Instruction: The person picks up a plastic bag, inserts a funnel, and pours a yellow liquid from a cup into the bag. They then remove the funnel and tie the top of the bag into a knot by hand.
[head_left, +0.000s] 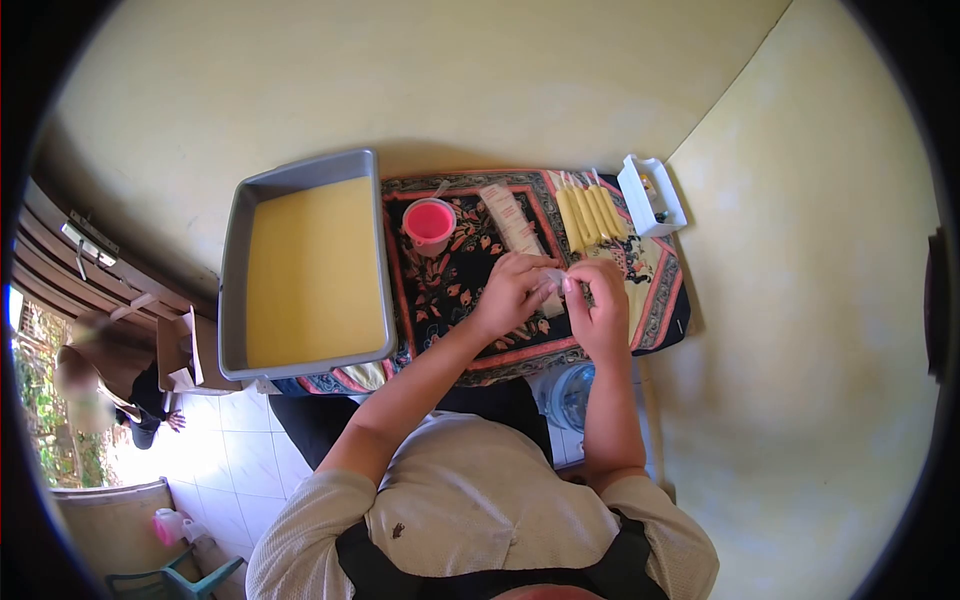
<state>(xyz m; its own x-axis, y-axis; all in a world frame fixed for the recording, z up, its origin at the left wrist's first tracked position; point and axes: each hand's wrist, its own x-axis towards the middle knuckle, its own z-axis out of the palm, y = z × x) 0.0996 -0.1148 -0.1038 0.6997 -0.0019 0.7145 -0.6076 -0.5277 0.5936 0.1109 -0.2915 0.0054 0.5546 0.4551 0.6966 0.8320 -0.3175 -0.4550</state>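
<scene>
The left hand [515, 292] and the right hand [598, 305] meet near the table's front edge, fingertips of both pinched together on a thin, clear, crumpled plastic piece [552, 277] held between them, above a black-and-red patterned tablecloth [450, 300]. Just beyond the left hand lies a long, flat strip of translucent plastic with red print [510, 217]. Slim, clear plastic tubes filled with pale yellow [590, 213] lie side by side behind the right hand, near a white rectangular plastic box [653, 200]. Leftward stand a small pink round tub [430, 225] and a large grey rectangular tray [310, 174] holding yellow liquid [315, 275].
</scene>
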